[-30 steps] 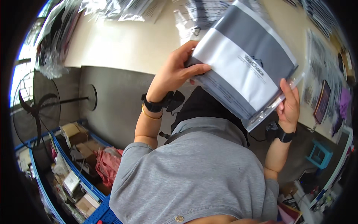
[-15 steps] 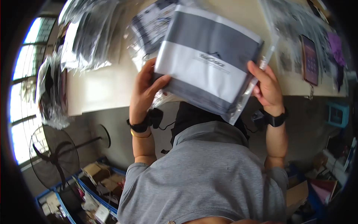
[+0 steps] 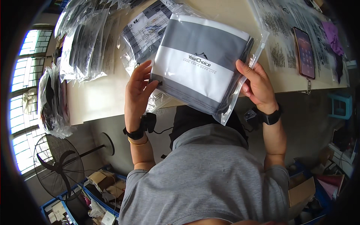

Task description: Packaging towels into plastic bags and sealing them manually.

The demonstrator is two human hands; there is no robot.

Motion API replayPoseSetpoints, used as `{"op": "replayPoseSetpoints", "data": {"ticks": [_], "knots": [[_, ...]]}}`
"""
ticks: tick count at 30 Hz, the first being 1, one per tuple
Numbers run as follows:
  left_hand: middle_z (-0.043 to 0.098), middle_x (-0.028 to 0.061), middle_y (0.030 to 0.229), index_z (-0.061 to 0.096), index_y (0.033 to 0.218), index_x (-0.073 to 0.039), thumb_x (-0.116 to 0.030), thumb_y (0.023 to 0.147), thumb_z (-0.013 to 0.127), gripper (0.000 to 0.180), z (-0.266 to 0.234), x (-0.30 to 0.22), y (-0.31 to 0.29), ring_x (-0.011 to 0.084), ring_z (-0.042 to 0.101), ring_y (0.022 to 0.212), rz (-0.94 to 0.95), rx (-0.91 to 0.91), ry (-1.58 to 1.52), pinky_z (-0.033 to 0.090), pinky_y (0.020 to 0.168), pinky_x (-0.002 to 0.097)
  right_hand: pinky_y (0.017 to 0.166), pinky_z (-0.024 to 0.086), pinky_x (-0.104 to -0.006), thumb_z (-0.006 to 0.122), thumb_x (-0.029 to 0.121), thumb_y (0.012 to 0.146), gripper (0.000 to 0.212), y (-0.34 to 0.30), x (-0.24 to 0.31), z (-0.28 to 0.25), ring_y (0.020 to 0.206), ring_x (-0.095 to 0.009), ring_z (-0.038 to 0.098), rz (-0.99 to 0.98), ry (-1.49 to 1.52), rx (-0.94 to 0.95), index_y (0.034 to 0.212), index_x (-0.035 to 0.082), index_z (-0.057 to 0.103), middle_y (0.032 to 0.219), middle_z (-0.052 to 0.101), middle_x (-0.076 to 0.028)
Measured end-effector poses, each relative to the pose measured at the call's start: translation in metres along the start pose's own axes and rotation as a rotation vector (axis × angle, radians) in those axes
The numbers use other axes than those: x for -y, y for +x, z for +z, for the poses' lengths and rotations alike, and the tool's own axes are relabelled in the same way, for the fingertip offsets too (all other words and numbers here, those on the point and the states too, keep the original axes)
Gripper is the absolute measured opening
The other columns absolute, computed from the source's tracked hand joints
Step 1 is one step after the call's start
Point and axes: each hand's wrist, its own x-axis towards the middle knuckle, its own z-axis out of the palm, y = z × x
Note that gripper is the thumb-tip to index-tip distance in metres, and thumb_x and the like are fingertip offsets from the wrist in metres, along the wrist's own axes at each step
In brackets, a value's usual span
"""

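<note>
A flat, square plastic zip bag point(image 3: 200, 60) with a folded grey-and-white item inside is held tilted over the table edge. My right hand point(image 3: 258, 82) pinches its right side beside the clear slider strip, thumb on top. At the bag's left edge, my left hand point(image 3: 138, 90) has its fingers apart, with the thumb at the lower left corner. Behind the bag lies another clear bag with a grey-and-white printed item point(image 3: 146, 28), partly covered.
Stacked clear bags point(image 3: 88, 48) lie at the table's left. More flat bags point(image 3: 277, 37), a phone point(image 3: 305, 54) and a purple cloth point(image 3: 332, 37) are at the right. A fan point(image 3: 58, 167) stands lower left near blue bins point(image 3: 99, 198). A blue stool point(image 3: 339, 107) is at right.
The bag has shifted slightly left and down in view. My left thumb has slid off its face toward the edge, and the fingers have loosened. My right hand keeps its pinch.
</note>
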Motion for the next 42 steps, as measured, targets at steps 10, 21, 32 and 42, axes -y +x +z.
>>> {"op": "replayPoseSetpoints", "data": {"ticks": [10,21,32,42], "knots": [[0.055,0.0079,0.12,0.046,0.131,-0.002,0.009,0.084,0.056,0.05,-0.004,0.011,0.0,0.0116,0.055,0.099,-0.012,0.026,-0.021,0.046,0.087,0.0253,0.034,0.027,-0.0161,0.057,0.024,0.094,0.017,0.003,-0.009,-0.009,0.041,-0.001,0.038,0.0,0.022,-0.021,0.104,0.011,0.057,0.068,0.053,0.006],[0.054,0.0067,0.12,0.046,0.131,-0.003,0.011,0.081,0.058,0.053,-0.007,0.013,-0.002,0.0116,0.055,0.097,-0.004,0.042,-0.055,0.046,0.087,0.0258,0.035,0.028,-0.0157,0.057,0.024,0.094,0.027,0.001,-0.011,-0.012,0.043,0.0,0.039,-0.035,0.006,-0.011,0.117,0.01,0.056,0.074,0.055,0.006],[0.052,0.0099,0.125,0.04,0.135,-0.003,0.005,0.084,0.06,0.055,-0.003,0.003,-0.001,0.0171,0.054,0.108,0.043,0.026,-0.137,0.046,0.091,0.0302,0.035,0.026,-0.0158,0.059,0.021,0.093,0.024,-0.018,0.021,0.01,0.043,-0.002,0.038,-0.158,-0.05,-0.177,0.114,0.01,0.057,0.07,0.052,0.006],[0.047,0.0177,0.131,0.021,0.145,-0.003,-0.003,0.085,0.062,0.073,0.023,-0.012,-0.034,0.0211,0.052,0.114,-0.002,0.092,-0.751,0.046,0.09,0.033,0.062,0.053,-0.0291,0.065,0.005,0.079,0.036,-0.026,0.0,0.069,0.077,-0.022,0.065,-0.968,-1.526,0.307,0.114,0.0,0.062,0.113,0.062,-0.015]]}}
